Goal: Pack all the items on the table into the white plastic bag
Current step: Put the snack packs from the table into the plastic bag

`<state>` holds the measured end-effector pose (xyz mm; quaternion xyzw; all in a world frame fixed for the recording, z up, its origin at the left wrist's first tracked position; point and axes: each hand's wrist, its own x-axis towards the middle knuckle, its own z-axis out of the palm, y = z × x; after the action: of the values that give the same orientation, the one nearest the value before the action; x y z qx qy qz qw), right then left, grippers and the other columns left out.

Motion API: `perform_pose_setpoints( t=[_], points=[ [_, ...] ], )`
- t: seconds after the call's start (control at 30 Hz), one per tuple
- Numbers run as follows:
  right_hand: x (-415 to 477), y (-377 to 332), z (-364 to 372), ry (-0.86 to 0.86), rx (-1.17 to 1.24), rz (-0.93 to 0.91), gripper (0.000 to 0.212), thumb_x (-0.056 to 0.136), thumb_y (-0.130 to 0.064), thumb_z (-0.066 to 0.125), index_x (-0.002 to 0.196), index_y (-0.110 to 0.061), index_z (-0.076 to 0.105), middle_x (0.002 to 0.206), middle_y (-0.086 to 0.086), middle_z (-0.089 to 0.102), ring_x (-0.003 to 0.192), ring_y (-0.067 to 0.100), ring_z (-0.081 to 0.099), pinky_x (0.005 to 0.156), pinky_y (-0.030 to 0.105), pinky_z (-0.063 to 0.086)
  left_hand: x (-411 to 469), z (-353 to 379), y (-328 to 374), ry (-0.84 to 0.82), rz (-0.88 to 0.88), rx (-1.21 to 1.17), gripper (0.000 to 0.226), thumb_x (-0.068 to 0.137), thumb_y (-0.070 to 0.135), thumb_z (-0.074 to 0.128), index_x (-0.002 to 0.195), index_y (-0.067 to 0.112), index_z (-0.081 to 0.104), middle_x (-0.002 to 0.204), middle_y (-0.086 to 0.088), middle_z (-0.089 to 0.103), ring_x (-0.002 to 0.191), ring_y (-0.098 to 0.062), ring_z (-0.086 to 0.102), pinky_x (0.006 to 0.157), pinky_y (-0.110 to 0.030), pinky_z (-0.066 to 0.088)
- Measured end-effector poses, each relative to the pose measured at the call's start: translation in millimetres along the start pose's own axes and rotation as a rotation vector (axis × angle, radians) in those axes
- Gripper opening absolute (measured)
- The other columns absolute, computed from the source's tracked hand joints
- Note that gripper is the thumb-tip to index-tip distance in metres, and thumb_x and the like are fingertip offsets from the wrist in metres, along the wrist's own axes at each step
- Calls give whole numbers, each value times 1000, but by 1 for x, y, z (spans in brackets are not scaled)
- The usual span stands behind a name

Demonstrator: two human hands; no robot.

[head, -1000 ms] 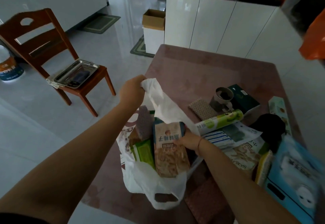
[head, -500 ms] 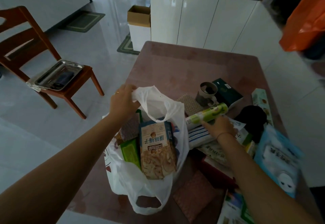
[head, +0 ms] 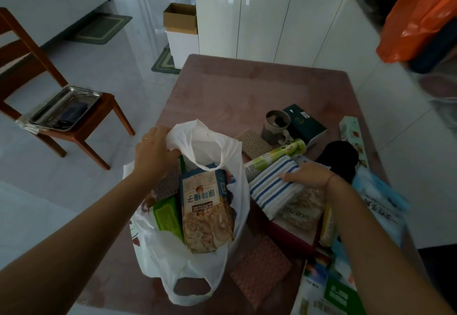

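The white plastic bag stands open on the pink table. My left hand grips its far handle and holds it up. Inside the bag stand a nut snack pouch, a green box and a brown pad. My right hand lies on a blue-striped white cloth, fingers curled over its far edge. The cloth rests on a snack packet just right of the bag. A green roll lies behind the cloth.
Further items crowd the table's right side: a mug, a dark green box, a black bundle, a blue packet, pink pads. A wooden chair with a metal tray stands left; white cabinets behind.
My right hand let go of the nut pouch in the bag, moved right to the pile and now rests on the striped cloth. My left hand kept holding the bag's handle.
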<state>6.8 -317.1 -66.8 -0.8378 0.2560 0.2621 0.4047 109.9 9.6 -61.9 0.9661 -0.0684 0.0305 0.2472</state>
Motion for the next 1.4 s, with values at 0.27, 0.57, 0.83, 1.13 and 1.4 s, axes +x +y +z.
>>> perform_pose_setpoints(
  t=[0.27,0.57,0.83,1.13,1.4],
  points=[
    [-6,59,-26,193,-238,257,85,77,-56,65,140,-4,41,144,17,43,126,33,47,103,38,42,2,9,16,96,5,77,51,81,15,66,127,10,47,125,-18,51,116,-37,48,101,-51,34],
    [-25,84,-14,290,-138,277,76,79,-53,66,128,3,51,132,19,55,117,32,55,85,32,44,1,24,41,136,73,181,57,76,9,65,129,6,43,129,-23,48,124,-42,39,107,-53,24],
    [-101,27,-46,574,159,-83,58,75,-22,78,124,-7,52,123,14,60,101,27,59,86,36,49,-3,30,57,81,108,117,60,78,16,67,132,10,41,135,-19,45,128,-38,37,111,-49,21],
    [-35,-85,115,22,482,-268,58,75,-16,79,122,-7,47,118,10,59,106,25,60,96,39,51,10,-18,10,57,-203,158,51,81,21,65,128,10,48,127,-19,52,116,-39,51,96,-53,41],
    [-11,-130,178,342,236,-498,54,84,-31,65,127,-5,45,129,13,44,119,25,44,104,32,38,8,-18,17,86,24,7,29,87,21,58,115,12,60,111,-13,64,96,-32,61,78,-39,47]
  ],
)
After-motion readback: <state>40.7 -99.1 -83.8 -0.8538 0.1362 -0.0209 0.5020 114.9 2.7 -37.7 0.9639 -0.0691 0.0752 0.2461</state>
